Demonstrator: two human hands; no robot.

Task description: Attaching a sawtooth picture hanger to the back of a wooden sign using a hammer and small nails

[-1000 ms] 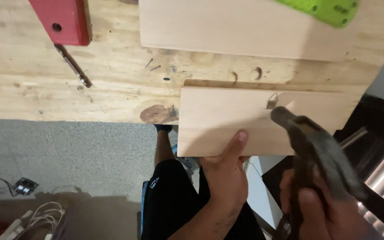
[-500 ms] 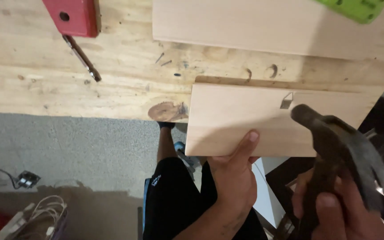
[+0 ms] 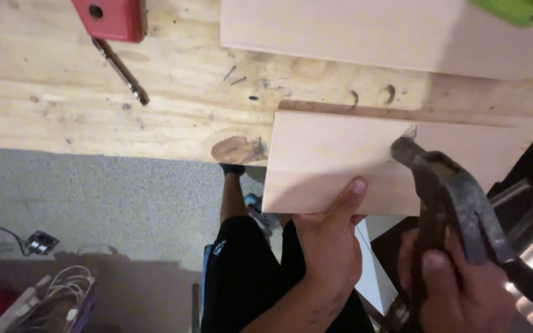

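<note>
My left hand point(image 3: 328, 246) grips the near edge of a pale wooden board point(image 3: 340, 160), thumb pressed on its top face. The board lies over the front edge of a plywood workbench point(image 3: 124, 117) and juts out toward me. My right hand point(image 3: 451, 290) holds a dark, rusty pair of pincers point(image 3: 458, 197) by the handles. The tool's head touches the board's top face at a small marked spot point(image 3: 409, 131) near its far edge.
A second, larger pale board point(image 3: 353, 31) lies farther back on the bench. A red tool point(image 3: 112, 18) and a drill bit point(image 3: 121, 71) sit at the bench's left, a green object point(image 3: 513, 9) at the top right. Cables point(image 3: 50, 290) lie on the grey floor below.
The pincers' head has stayed at the marked spot on the board while the view shifted slightly. My left hand keeps its grip on the board's near edge.
</note>
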